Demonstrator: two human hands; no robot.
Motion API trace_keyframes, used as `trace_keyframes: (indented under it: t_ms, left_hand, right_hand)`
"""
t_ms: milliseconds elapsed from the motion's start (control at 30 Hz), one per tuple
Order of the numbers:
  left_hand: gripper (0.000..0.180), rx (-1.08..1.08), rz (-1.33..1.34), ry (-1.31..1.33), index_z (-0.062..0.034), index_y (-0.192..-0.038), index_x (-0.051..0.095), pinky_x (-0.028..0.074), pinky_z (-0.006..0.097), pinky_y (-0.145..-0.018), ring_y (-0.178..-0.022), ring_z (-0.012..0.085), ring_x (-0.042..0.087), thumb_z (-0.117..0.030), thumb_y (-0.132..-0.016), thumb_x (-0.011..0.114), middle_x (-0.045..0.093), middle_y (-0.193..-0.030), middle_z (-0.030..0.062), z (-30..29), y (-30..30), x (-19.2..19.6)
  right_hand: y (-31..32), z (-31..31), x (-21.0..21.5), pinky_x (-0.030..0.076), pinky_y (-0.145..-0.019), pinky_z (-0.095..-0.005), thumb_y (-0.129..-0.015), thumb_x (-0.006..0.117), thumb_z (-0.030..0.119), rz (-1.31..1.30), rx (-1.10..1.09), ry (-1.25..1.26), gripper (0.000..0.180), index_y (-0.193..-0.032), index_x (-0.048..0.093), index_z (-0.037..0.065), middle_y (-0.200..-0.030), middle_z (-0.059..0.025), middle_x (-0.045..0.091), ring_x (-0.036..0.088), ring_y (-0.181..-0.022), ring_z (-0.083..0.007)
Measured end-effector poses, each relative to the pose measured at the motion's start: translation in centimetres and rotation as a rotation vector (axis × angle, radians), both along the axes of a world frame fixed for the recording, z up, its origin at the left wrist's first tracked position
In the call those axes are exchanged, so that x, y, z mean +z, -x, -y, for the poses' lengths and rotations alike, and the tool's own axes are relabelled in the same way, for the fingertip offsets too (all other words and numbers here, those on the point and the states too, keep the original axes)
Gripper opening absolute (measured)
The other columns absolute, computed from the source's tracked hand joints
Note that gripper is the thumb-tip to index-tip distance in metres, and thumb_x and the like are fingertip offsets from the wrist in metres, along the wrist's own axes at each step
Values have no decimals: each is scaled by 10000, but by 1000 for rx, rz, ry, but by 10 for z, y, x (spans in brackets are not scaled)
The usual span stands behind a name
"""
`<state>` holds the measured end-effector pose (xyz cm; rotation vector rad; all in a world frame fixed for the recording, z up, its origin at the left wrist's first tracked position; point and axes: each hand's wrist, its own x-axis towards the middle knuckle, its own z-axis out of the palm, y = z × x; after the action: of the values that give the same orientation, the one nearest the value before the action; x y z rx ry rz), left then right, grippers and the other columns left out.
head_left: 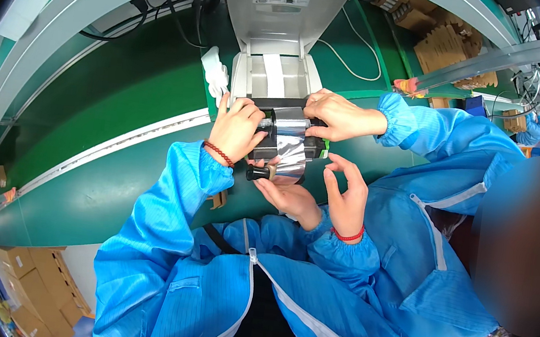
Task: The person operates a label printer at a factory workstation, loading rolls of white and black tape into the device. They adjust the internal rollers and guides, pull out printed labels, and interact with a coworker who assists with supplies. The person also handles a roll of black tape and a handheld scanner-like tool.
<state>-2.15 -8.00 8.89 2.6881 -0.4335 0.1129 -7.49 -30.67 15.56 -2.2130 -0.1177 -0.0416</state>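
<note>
My left hand [236,129], wearing a beaded bracelet, grips the left end of a black ribbon carrier at the front of a grey label printer [242,75]. Shiny silver-black ribbon [291,145] is wound over that carrier. My right hand [347,201], with a red cord bracelet, is raised just right of the ribbon; thumb and forefinger are slightly apart with nothing visible between them. A co-worker's hand [342,118] holds the carrier's right end. From below, the co-worker's other hand [289,201] supports the ribbon, palm up, by a black knob [257,174].
The printer's lid [278,26] stands raised behind. White gloves [214,72] lie to its left on the green bench [109,180]. A pale cable [370,53] runs right, near cardboard pieces [439,55]. The co-worker leans in close on my right.
</note>
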Motion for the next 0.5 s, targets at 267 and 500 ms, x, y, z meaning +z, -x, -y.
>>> trace_keyframes:
  t_ms: [267, 500]
  left_hand:
    - [331, -56, 21, 96, -53, -984, 589, 248, 499, -1006, -1041, 226, 486, -202, -701, 675, 564, -964, 60, 2, -1, -5]
    - [317, -73, -29, 126, -43, -1008, 578, 259, 499, -1000, -1011, 214, 504, -224, -753, 634, 579, -922, 53, -2, -4, -7]
  right_hand:
    - [-4, 0, -11, 430, -719, -359, -781, 579, 47, -72, 6, 38, 237, -1017, 581, 22, -839, -120, 590, 553, -813, -276]
    - [-29, -1, -10, 445, -723, -349, -785, 573, 29, 32, -17, 163, 251, -1035, 570, 3, -863, -162, 576, 580, -810, -280]
